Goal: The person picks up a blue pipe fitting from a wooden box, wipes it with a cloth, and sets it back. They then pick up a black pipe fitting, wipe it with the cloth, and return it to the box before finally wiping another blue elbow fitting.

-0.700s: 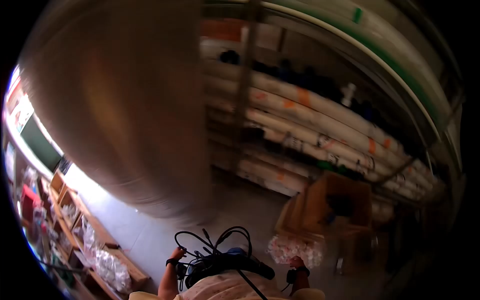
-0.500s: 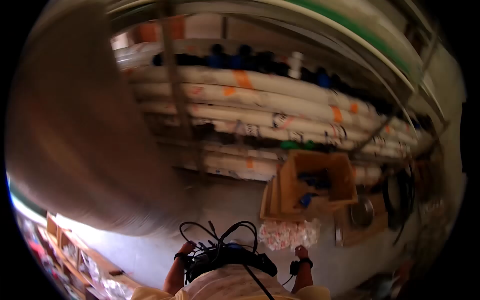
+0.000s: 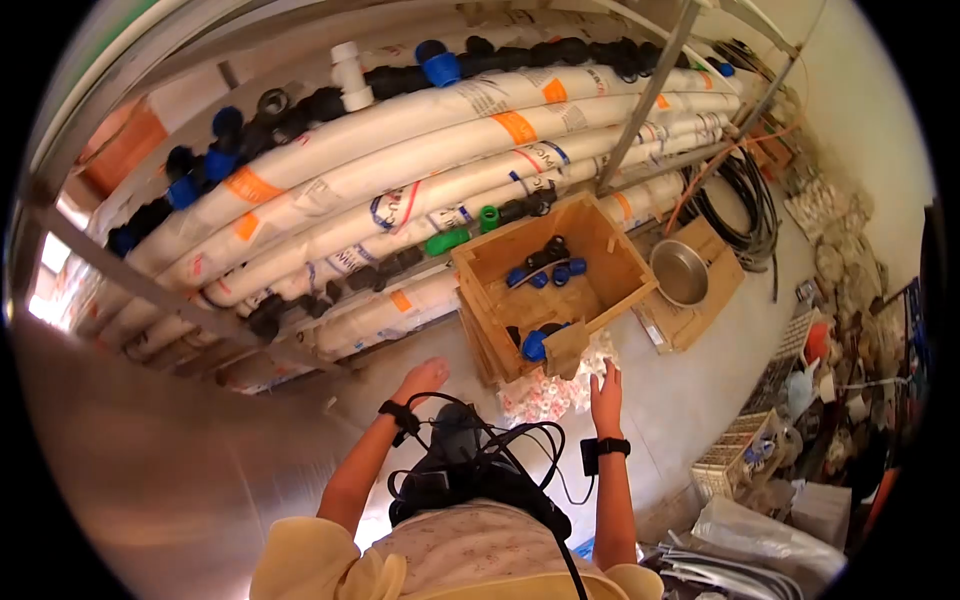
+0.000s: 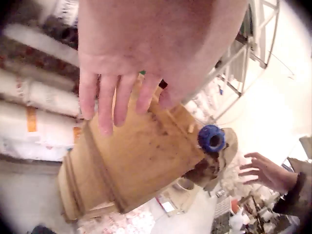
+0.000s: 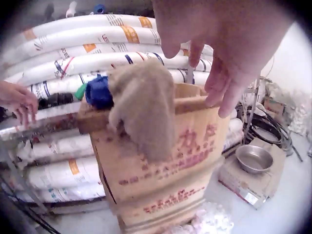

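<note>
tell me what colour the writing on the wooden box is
The writing on the box is red, clearest in the right wrist view.

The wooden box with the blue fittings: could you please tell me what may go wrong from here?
The blue fitting at the rim of the wooden box might fall if the brown cloth-like piece draped there is pulled. The black cables, hanging in loops, could snag on a corner of the box. The heap of small white and red pieces beside it might be stepped on.
</note>
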{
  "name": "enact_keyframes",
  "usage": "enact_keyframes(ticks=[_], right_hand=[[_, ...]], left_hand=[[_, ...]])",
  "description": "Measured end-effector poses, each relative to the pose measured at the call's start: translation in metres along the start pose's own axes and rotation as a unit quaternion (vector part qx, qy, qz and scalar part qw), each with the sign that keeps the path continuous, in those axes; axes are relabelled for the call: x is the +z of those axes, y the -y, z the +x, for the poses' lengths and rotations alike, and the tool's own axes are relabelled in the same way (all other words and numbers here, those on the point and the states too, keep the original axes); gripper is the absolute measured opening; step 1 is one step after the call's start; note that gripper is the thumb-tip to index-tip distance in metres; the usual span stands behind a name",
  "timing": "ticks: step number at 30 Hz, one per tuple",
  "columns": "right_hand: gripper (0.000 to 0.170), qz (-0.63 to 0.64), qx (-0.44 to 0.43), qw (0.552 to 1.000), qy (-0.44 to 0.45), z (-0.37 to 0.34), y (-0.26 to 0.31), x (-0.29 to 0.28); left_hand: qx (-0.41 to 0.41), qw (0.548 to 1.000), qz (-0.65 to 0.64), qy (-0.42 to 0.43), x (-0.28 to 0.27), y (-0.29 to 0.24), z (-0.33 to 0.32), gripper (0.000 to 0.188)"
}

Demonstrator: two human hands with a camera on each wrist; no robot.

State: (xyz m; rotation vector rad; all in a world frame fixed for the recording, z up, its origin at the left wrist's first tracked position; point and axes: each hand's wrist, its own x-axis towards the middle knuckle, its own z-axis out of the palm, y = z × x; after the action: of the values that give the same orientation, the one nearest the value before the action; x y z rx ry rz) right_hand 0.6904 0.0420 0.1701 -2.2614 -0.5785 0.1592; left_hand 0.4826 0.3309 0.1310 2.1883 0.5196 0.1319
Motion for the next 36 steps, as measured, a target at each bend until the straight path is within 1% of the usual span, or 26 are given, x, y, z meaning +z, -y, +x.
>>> enact_keyframes(ticks=[2, 4, 5, 8, 9, 10, 12, 13, 14, 16, 17, 20, 21, 24, 27, 30, 31, 33, 34, 35, 36], right_hand=[[0.042, 0.020, -0.022, 0.999, -0.034, 0.017, 0.022, 0.009], [0.046, -0.005, -0.046, 0.999, -0.027, 0.039, 0.043, 0.015], [0.049, -0.053, -0.066, 0.996, -0.040, 0.048, 0.031, 0.033], [0.053, -0.018, -0.009, 1.000, -0.003, 0.065, 0.031, 0.058], [0.054, 0.013, 0.035, 0.999, 0.014, 0.070, 0.031, 0.057], [0.049, -0.022, 0.025, 0.999, -0.020, 0.071, 0.032, 0.061], [0.044, -0.069, 0.023, 0.997, -0.020, 0.070, 0.040, 0.057], [0.040, -0.066, 0.011, 0.997, -0.043, 0.066, 0.043, 0.061], [0.039, -0.068, 0.029, 0.996, -0.047, 0.064, 0.047, 0.064], [0.038, -0.077, 0.061, 0.993, -0.058, 0.065, 0.054, 0.064], [0.033, -0.085, 0.035, 0.992, -0.082, 0.066, 0.053, 0.067], [0.032, -0.082, 0.072, 0.990, -0.086, 0.073, 0.047, 0.072], [0.028, -0.080, 0.082, 0.989, -0.096, 0.074, 0.047, 0.072], [0.023, -0.028, 0.072, 0.992, -0.102, 0.073, 0.047, 0.066], [0.020, 0.042, 0.094, 0.987, -0.124, 0.068, 0.052, 0.061], [0.021, 0.113, 0.118, 0.979, -0.124, 0.069, 0.081, 0.034], [0.023, 0.125, 0.121, 0.974, -0.146, 0.071, 0.082, 0.032], [0.024, 0.198, 0.088, 0.960, -0.175, 0.077, 0.091, 0.019], [0.025, 0.236, 0.073, 0.951, -0.187, 0.076, 0.097, 0.015], [0.029, 0.284, 0.092, 0.941, -0.161, 0.075, 0.100, 0.009], [0.028, 0.355, 0.089, 0.917, -0.157, 0.075, 0.109, 0.006]], left_hand=[[0.047, 0.999, 0.013, 0.014, 0.004, -0.011, 0.041, 0.024], [0.112, 0.993, 0.018, 0.021, -0.005, -0.055, 0.072, 0.028], [0.140, 0.990, 0.023, 0.025, -0.008, -0.071, 0.079, 0.030], [0.126, 0.984, -0.006, 0.128, 0.000, -0.091, 0.112, 0.036], [0.131, 0.980, -0.010, 0.147, 0.002, -0.102, 0.119, 0.042], [0.138, 0.979, -0.005, 0.153, 0.007, -0.103, 0.125, 0.045], [0.154, 0.974, 0.004, 0.163, 0.020, -0.105, 0.133, 0.051], [0.163, 0.973, -0.008, 0.166, 0.029, -0.100, 0.137, 0.060], [0.152, 0.971, 0.007, 0.187, 0.037, -0.095, 0.139, 0.061], [0.133, 0.965, 0.034, 0.223, 0.042, -0.105, 0.142, 0.063], [0.155, 0.967, 0.008, 0.200, 0.050, -0.099, 0.141, 0.065], [0.148, 0.968, 0.004, 0.204, 0.060, -0.097, 0.147, 0.066], [0.144, 0.966, -0.016, 0.215, 0.060, -0.099, 0.148, 0.066], [0.172, 0.960, -0.022, 0.220, 0.049, -0.102, 0.150, 0.067], [0.175, 0.957, 0.014, 0.231, 0.029, -0.118, 0.148, 0.066], [0.209, 0.956, 0.016, 0.205, 0.005, -0.135, 0.138, 0.065], [0.229, 0.956, -0.005, 0.185, -0.004, -0.138, 0.134, 0.065], [0.271, 0.951, -0.050, 0.144, -0.021, -0.149, 0.127, 0.063], [0.264, 0.953, -0.045, 0.139, -0.033, -0.156, 0.121, 0.064], [0.258, 0.956, -0.041, 0.132, -0.045, -0.164, 0.117, 0.065], [0.252, 0.959, -0.035, 0.125, -0.058, -0.172, 0.113, 0.066]])
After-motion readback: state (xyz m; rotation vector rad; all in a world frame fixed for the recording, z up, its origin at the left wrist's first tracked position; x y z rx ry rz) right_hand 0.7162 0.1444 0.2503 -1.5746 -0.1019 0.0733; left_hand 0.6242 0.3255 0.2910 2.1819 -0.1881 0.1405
